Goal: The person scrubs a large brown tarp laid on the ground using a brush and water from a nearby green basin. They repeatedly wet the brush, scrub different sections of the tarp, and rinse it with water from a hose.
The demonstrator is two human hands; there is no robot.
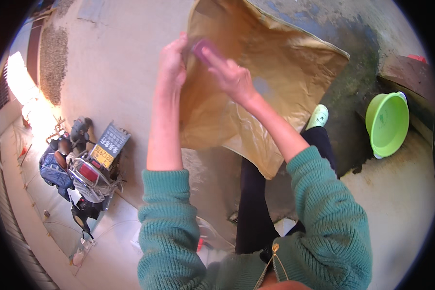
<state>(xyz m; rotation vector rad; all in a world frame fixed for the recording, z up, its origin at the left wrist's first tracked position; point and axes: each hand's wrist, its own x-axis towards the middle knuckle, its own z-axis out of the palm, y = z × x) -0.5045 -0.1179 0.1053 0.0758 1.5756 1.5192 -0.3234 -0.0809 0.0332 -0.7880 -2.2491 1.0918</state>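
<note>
A large brown sheet with piped edges (pixel 290 72), glossy and wrinkled, hangs in front of my legs; it looks wet in places. My left hand (pixel 173 59) grips its left edge high up. In my right hand (pixel 235 78) is a purple brush (pixel 206 50), blurred and held against or just over the sheet's upper left part. The index finger lies along the brush's back, and its underside is hidden.
At right, a bright green plastic basin (pixel 388 125) leans tilted by a low ledge (pixel 409 79). Dark wet ground (pixel 355 145) lies around my light green shoe (pixel 318 116). A parked motorbike (pixel 94 177) with a plate stands at left on the concrete floor (pixel 112 72).
</note>
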